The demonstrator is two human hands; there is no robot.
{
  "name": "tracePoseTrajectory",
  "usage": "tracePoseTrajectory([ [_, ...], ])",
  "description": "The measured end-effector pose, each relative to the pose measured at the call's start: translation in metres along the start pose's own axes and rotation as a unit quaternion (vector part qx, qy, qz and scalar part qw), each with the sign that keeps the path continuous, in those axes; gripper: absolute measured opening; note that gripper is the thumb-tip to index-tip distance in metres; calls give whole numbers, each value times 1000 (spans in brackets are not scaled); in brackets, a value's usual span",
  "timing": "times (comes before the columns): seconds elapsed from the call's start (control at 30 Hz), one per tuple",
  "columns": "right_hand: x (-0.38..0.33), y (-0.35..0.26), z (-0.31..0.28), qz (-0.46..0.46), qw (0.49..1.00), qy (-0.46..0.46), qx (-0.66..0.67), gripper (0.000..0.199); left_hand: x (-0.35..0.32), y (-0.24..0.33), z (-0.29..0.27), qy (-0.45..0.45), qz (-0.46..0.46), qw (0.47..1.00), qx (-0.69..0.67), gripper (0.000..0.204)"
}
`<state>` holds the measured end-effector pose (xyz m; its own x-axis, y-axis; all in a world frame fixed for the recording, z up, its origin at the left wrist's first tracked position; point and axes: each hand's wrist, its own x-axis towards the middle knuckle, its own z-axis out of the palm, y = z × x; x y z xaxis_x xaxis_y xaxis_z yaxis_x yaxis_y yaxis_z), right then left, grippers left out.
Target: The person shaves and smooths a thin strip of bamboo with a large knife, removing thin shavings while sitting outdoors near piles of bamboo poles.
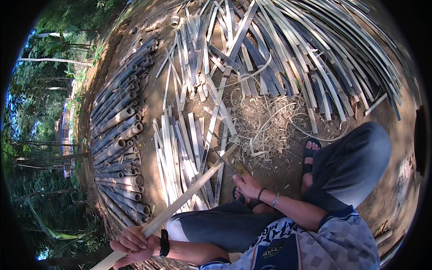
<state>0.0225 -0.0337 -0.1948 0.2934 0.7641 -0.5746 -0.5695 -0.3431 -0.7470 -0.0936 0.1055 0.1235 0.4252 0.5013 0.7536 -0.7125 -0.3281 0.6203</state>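
My left hand (135,245), with a dark band at its wrist, is wrapped round the lower end of a long pale bamboo strip (184,196). The strip slants up and to the right, over my bent left leg. My right hand (247,186) is closed round the yellowish-brown handle of a knife (242,169). Its thin dark blade points up and to the left and crosses the strip near the far end. Whether the edge touches the strip or lies just over it, I cannot tell.
Pale shavings (270,130) are heaped on the bare ground ahead. Split bamboo strips (180,148) lie beside them, with a large fan of strips (306,49) beyond. Thick bamboo poles (119,148) are stacked at left. My sandalled foot (309,159) rests at right.
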Motion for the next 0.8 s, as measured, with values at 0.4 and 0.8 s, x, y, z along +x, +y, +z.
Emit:
tracePoseTrajectory([
  [0.4,-10,-19,10,-63,997,-54,-2,58,-8,3,4,9,8,1000,27,57],
  [0.8,-9,-12,6,-152,988,-21,-30,55,-8,0,15,-27,2,999,-27,56],
])
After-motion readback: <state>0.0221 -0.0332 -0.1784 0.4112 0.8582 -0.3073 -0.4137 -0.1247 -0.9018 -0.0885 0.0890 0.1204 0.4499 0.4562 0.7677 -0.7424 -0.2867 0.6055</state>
